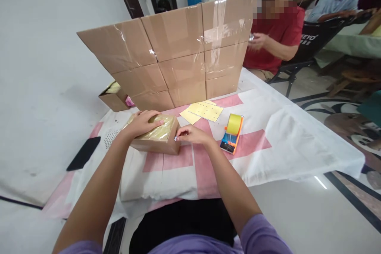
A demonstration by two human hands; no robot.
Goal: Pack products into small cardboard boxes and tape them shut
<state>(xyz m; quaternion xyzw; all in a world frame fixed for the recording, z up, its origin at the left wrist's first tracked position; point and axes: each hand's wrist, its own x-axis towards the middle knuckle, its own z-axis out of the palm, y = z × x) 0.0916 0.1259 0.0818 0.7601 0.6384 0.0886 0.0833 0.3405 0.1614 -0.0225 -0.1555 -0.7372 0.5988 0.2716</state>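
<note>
A small cardboard box (159, 143) with a shiny plastic-wrapped content lies on the white and pink cloth (268, 154). My left hand (143, 122) rests flat on top of it, fingers stretched over the wrap. My right hand (190, 133) is at the box's right end, fingers pinched together against its edge; what they hold is too small to make out. An orange tape dispenser (232, 134) with a yellow roll lies to the right of my right hand.
Yellow sheets (204, 112) lie behind the box. A wall of stacked taped cartons (178, 55) stands at the back. An open carton (114, 97) sits at the left, a black phone (83, 153) on the cloth's left edge. A person in red (276, 35) sits behind.
</note>
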